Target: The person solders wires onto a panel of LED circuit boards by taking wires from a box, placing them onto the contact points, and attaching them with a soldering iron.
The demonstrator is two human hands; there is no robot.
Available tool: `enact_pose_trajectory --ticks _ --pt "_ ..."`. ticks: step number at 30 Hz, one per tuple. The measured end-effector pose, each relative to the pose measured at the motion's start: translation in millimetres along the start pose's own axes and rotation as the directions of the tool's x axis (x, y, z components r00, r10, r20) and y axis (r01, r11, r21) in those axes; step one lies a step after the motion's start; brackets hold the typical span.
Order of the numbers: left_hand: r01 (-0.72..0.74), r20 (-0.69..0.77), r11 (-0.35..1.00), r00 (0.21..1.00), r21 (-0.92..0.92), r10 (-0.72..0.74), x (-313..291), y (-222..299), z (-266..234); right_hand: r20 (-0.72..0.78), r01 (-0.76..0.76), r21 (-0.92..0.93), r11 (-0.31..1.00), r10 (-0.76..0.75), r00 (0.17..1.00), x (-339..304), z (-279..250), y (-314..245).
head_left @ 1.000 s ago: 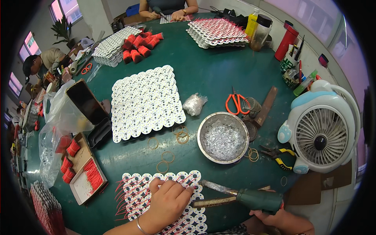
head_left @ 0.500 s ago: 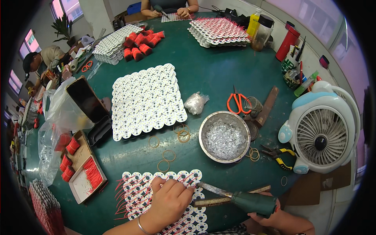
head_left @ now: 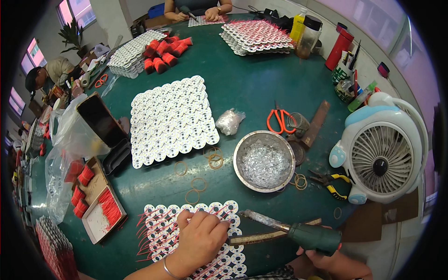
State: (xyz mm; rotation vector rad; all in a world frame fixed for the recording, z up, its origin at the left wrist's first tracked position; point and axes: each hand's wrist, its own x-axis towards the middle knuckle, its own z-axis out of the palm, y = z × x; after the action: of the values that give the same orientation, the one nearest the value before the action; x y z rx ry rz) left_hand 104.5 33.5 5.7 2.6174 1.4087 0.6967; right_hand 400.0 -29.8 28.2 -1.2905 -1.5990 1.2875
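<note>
My left hand [head_left: 201, 237], a bracelet at its wrist, rests on a panel of joined round white circuit boards [head_left: 154, 211]. Its fingers are curled and closed; whatever they pinch is hidden beneath them. Thin red wires [head_left: 145, 239] lie slantwise across the panel and stick out past its left edge. My right hand [head_left: 322, 256] is wrapped round the green handle of a soldering iron [head_left: 308, 237]. The iron points left, its tip just off the panel's right edge. Below the iron's shaft, a narrow brownish strip [head_left: 254, 239] lies across the right side of the panel.
Ahead sit a stack of bare panels [head_left: 172, 121] and a metal bowl [head_left: 238, 170] of silvery bits. At left is a cardboard box [head_left: 95, 231] with red wires. Pliers [head_left: 333, 186], scissors [head_left: 278, 122] and a fan [head_left: 380, 154] stand right. A co-worker's hands [head_left: 212, 14] work opposite.
The soldering iron has moved right, its tip drawing away from the panel and my left fingers. My left hand stays in place on the panel.
</note>
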Motion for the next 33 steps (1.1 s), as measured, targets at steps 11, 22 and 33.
enact_pose_trajectory --ticks 11,22,33 --pt "-0.072 0.012 0.997 0.997 -0.015 0.072 -4 1 4 0.068 0.017 -0.184 0.983 -0.005 0.998 -20 -3 13" --pt "-0.061 -0.008 0.997 0.998 -0.041 0.061 -3 -2 8 0.020 0.093 -0.414 0.905 -0.093 0.995 -12 1 9" --pt "-0.075 0.053 0.997 0.996 -0.032 0.077 -4 -3 3 0.017 0.041 -0.157 0.987 -0.039 0.999 -23 5 21"
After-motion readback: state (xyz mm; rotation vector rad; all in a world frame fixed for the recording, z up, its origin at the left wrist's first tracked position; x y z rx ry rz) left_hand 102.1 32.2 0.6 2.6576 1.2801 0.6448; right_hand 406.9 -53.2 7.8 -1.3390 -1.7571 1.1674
